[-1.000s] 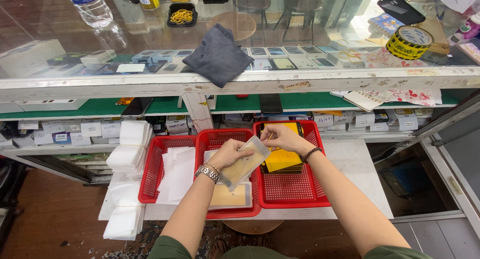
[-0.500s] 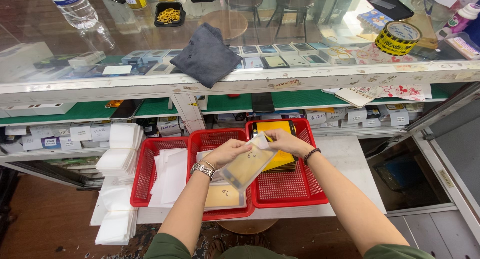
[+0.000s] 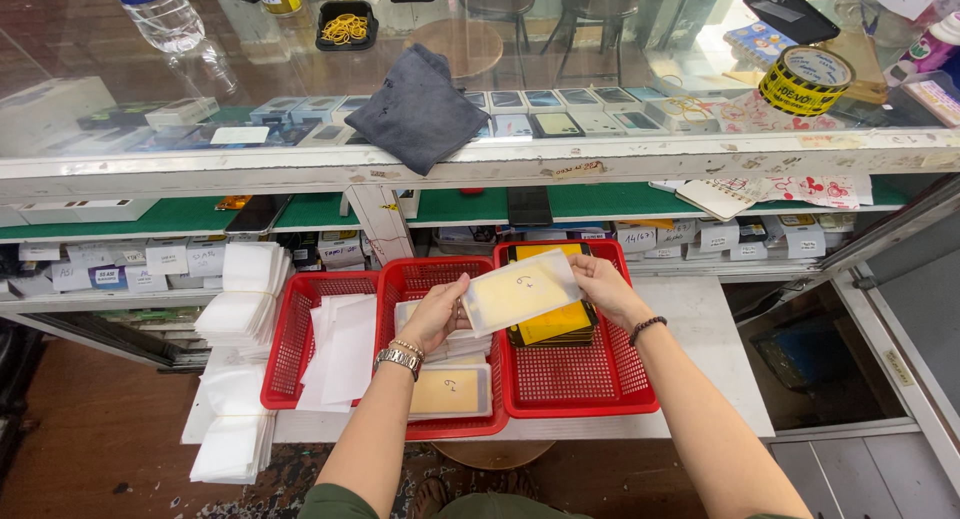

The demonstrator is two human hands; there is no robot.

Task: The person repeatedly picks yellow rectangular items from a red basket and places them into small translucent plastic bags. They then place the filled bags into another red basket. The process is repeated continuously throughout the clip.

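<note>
Two hands [image 3: 435,314] [image 3: 605,287] holding yellow-filled clear packet [image 3: 520,291], red baskets [image 3: 580,384] below

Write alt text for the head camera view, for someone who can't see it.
Two bare hands, left hand and right hand, hold a clear sleeve with a yellow insert above three red baskets on a white shelf. The baskets hold white envelopes and more sleeves; a glass display counter stands behind.

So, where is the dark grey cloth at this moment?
In the head view, the dark grey cloth lies on the glass counter top, left of centre, above the middle red basket.
</note>
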